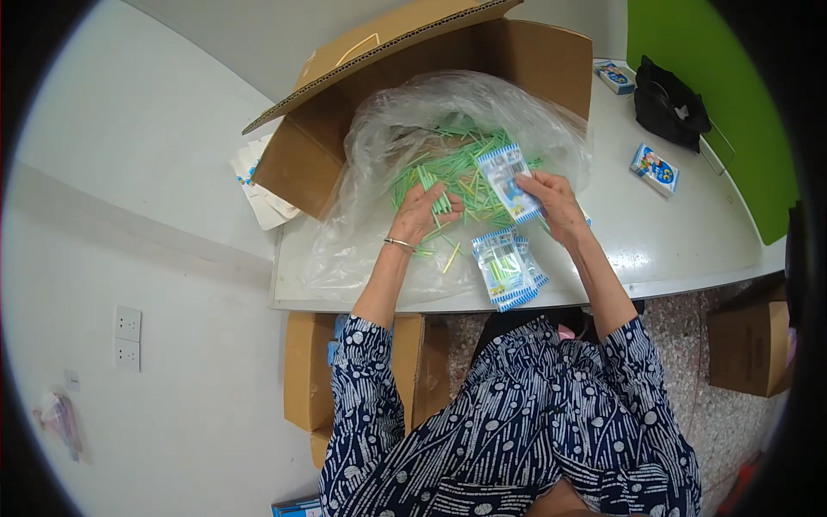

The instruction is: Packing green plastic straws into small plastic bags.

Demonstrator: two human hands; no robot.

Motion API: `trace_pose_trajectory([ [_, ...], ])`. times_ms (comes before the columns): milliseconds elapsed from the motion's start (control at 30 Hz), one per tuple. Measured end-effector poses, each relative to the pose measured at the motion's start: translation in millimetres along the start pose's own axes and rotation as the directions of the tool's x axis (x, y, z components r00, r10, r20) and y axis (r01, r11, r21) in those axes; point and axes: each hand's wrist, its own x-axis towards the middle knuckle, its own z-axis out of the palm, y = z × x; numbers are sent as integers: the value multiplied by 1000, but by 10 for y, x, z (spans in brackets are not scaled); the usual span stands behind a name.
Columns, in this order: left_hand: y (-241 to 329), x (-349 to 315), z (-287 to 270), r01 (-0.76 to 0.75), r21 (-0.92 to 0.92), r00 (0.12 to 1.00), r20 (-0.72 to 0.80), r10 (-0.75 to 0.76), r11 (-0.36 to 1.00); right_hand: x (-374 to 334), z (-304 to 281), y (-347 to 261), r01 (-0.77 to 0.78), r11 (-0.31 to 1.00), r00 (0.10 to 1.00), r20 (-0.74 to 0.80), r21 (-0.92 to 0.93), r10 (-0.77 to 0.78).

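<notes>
Above filled packets (508, 269), right hand (558, 205) holding blue-white packet (510, 183)

1. Both forearms rose from the lower edge in patterned sleeves, reaching forward and slightly inward
2. The left hand (422, 211) lay palm down, fingers (441, 203) curled and pinched together
3. The right hand (556, 202) was raised a little, its fingers (532, 183) closed in a pinch

**Sticks and packets on the table**

Your green and yellow sticks (457, 168) lie heaped on clear plastic, far centre. One blue-edged clear packet (508, 181) is raised upright at the heap's right. Filled packets (506, 267) are stacked near, just below it.
</notes>
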Motion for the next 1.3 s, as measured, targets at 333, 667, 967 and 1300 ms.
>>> trace_pose_trajectory([
  [333,273,-57,474,-411,-162,911,-109,398,897,-375,57,-46,-85,994,985,143,-67,94],
  [667,421,-269,1041,-540,-181,840,-58,539,822,-522,-21,-140,-37,990,968,240,-135,69],
  [967,313,-429,1221,-553,-132,829,10,559,823,-547,-120,-56,-52,991,950,300,-120,86],
  [1300,139,-547,1241,-524,45,852,20,524,851,-575,-132,-57,5,991,951,306,-136,37],
])
